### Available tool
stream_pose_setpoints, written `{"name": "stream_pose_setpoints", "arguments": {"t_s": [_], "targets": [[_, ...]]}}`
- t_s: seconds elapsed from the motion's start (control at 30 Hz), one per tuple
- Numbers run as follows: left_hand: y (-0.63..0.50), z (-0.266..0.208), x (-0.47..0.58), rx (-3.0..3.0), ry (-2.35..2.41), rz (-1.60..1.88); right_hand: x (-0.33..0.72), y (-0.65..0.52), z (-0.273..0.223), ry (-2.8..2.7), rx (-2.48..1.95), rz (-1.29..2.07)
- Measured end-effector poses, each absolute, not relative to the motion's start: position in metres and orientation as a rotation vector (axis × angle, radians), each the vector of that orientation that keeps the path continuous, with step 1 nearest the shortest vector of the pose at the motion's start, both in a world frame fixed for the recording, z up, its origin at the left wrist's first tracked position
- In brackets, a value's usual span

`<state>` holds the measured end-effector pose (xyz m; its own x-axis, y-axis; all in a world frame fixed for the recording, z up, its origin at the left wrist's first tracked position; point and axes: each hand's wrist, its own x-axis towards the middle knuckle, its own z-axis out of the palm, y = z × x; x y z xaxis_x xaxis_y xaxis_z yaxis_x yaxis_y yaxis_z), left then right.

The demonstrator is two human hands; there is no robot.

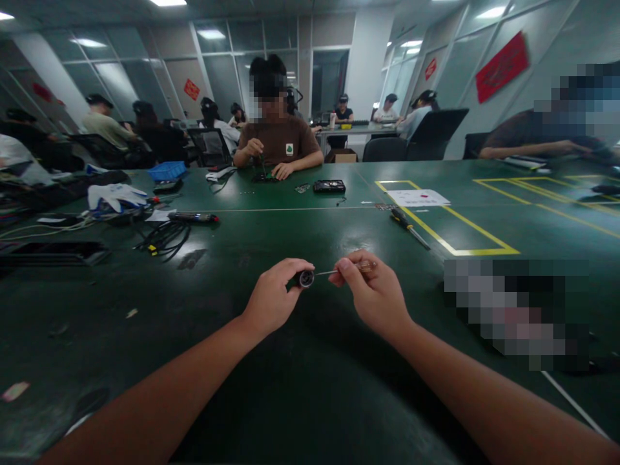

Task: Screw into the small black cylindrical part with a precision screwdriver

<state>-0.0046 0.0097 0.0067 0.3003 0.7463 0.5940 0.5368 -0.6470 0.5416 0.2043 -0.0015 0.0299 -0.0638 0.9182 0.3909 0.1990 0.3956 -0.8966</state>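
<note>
Between the thumb and fingers of my left hand (276,294) is a small dark cylindrical part (306,279), its round open end turned toward me. My right hand (375,290) is closed around the amber handle of a screwdriver (366,265). The thin metal shaft points left, and its tip reaches the right side of the cylinder. Whether the tip sits in a screw is too small to tell. Both hands are above the green table (310,400).
Ahead to the right lies a yellow-and-black screwdriver (409,227) near a white paper (419,197). Black cables (167,239), white gloves (116,197) and a blue basket (167,170) are on the left. Across the table a person (278,139) handles small parts beside a black device (329,186).
</note>
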Motion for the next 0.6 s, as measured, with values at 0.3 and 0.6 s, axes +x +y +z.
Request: {"name": "stream_pose_setpoints", "arguments": {"t_s": [0.3,0.6], "targets": [[0.011,0.007,-0.006,2.307,1.213,1.279,0.207,0.018,0.033,-0.955,-0.884,1.375],[0.012,0.005,-0.005,2.296,1.219,1.287,0.205,0.0,0.032,-1.485,-0.952,0.825]]}}
